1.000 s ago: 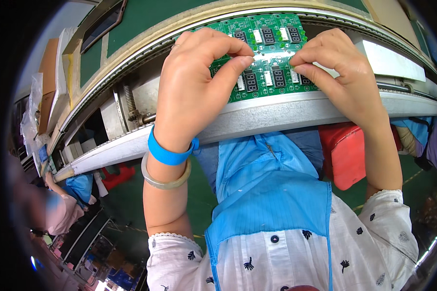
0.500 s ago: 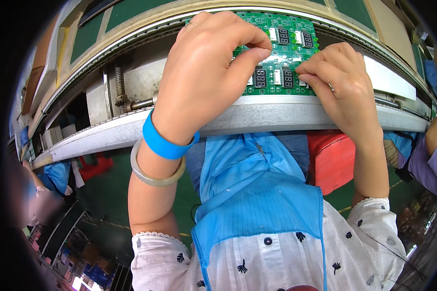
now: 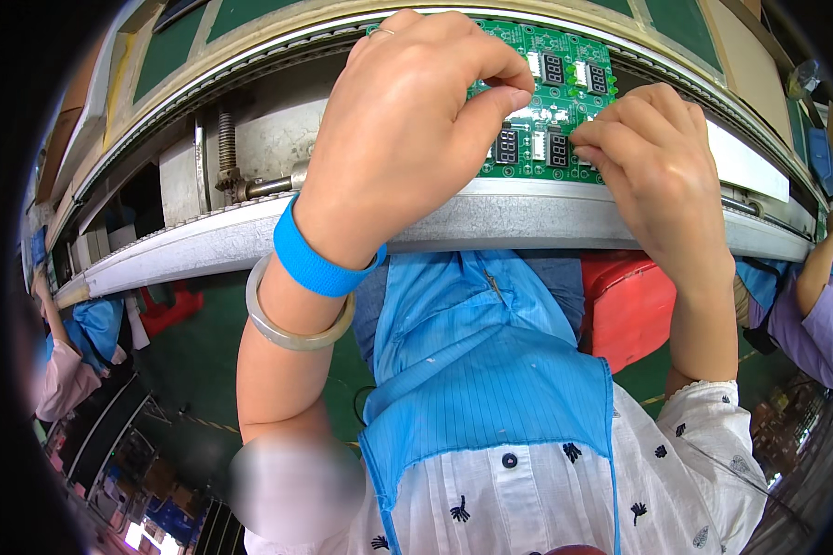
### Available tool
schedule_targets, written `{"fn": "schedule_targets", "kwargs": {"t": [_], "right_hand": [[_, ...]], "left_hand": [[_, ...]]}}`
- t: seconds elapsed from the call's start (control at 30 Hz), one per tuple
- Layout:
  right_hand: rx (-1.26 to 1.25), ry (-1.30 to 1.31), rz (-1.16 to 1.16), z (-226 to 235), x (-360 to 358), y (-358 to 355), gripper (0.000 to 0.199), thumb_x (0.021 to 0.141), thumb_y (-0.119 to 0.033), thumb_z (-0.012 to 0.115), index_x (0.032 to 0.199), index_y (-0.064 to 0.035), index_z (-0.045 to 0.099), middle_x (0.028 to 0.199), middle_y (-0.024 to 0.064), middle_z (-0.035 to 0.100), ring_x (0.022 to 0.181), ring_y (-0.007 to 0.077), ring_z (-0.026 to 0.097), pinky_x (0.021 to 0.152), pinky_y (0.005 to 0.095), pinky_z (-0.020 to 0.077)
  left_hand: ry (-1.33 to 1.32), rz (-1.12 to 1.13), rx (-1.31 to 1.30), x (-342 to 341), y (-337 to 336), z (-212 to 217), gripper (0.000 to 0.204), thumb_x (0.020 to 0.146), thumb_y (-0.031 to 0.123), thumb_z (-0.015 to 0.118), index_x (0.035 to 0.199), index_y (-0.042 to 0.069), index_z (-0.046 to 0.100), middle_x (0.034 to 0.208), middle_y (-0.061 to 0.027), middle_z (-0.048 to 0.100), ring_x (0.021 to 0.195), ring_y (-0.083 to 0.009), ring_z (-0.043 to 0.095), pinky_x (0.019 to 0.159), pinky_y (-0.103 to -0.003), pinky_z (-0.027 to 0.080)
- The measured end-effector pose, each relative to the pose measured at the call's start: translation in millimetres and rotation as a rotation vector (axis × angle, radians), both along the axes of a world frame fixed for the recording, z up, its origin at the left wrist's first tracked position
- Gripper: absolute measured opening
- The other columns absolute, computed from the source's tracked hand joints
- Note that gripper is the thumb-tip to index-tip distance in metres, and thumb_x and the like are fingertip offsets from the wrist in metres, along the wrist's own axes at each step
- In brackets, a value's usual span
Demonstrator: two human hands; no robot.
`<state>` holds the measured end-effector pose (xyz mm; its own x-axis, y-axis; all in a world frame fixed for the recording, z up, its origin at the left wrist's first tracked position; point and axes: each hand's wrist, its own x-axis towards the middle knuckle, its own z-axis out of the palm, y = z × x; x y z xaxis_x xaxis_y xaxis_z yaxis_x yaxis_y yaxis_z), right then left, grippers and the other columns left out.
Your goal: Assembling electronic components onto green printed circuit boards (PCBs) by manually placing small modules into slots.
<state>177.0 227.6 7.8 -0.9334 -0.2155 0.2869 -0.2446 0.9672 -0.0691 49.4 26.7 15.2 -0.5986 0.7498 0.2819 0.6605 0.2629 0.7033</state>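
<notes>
A: Start with what's closest. What lies this side of the conveyor?

B: The blue apron (image 3: 481,407), then a red seat (image 3: 629,314) over to its right, then the conveyor's near rail (image 3: 528,217), a pale metal beam that the lens bows

A: And the work itself?

B: A green circuit board (image 3: 553,113), just past that rail with its near edge along it, so it sits between the conveyor's near and far edges. Its near row carries black digit displays (image 3: 558,149) with white sockets (image 3: 539,145) beside them

A: How are the hands placed?

B: The right hand (image 3: 652,153) is bunched narrow, fingertips at the board's right side towards the near corner; whether they pinch anything I cannot tell. The left hand (image 3: 426,116) covers the board's left part, thumb and forefinger almost meeting above it, and I can't make out anything between them

A: How would that board handle?

B: Light and stiff, I'd judge, though thin enough to flex if lifted by one corner. The glossy face could be a little slippery under bare fingers

A: So where would you take hold?

B: By the bare side edges, one hand to each, thumbs clear of the parts. Small green lamps (image 3: 572,78) stand beside the displays in the far row; they probably bend easily, so I wouldn't press there

A: Anything beyond?

B: The conveyor's far edge with its dark track, then a green surface (image 3: 680,37) behind it
</notes>
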Motion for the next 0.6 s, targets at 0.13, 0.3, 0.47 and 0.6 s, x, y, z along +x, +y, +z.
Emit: {"fn": "schedule_targets", "kwargs": {"t": [0.13, 0.3, 0.47, 0.6], "right_hand": [[-0.164, -0.069, -0.049, 3, 1, 8, 0.007, 0.080, -0.009, 0.075, 0.087, -0.0070, 0.076, 0.086, 0.0046, 0.068, 0.093, 0.0258, 0.062, 0.080, 0.0407, 0.0460], [-0.341, -0.085, -0.068, 6, -1, 16, 0.009, 0.084, -0.010, 0.075, 0.091, -0.0048, 0.077, 0.088, 0.0084, 0.071, 0.091, 0.0290, 0.064, 0.083, 0.0402, 0.0505], [-0.620, -0.055, -0.240, -7, -2, 42, 0.015, 0.093, -0.011, 0.074, 0.105, -0.0026, 0.078, 0.101, 0.0052, 0.075, 0.095, 0.0133, 0.068, 0.088, 0.0264, 0.0507], [-0.880, -0.065, -0.409, -37, -3, 65, 0.020, 0.096, -0.014, 0.073, 0.112, -0.0022, 0.077, 0.104, 0.0031, 0.076, 0.097, 0.0097, 0.068, 0.089, 0.0239, 0.0510]], "left_hand": [[0.081, -0.019, -0.006, -1, 7, -1, 0.009, 0.084, 0.007, 0.073, 0.091, 0.001, 0.074, 0.082, -0.0139, 0.067, 0.080, -0.0324, 0.062, 0.074, -0.041, 0.048], [0.199, -0.049, 0.039, -3, 0, -25, 0.009, 0.085, 0.008, 0.075, 0.093, 0.004, 0.076, 0.091, -0.0078, 0.071, 0.090, -0.0279, 0.064, 0.080, -0.038, 0.050], [0.202, -0.056, -0.012, 4, 6, -23, 0.008, 0.084, 0.007, 0.075, 0.092, 0.005, 0.076, 0.088, -0.0079, 0.069, 0.089, -0.0284, 0.062, 0.081, -0.039, 0.048], [0.219, -0.046, -0.068, 9, 11, -22, 0.008, 0.083, 0.007, 0.075, 0.090, 0.006, 0.076, 0.089, -0.0076, 0.067, 0.090, -0.0290, 0.060, 0.080, -0.039, 0.046]]}}
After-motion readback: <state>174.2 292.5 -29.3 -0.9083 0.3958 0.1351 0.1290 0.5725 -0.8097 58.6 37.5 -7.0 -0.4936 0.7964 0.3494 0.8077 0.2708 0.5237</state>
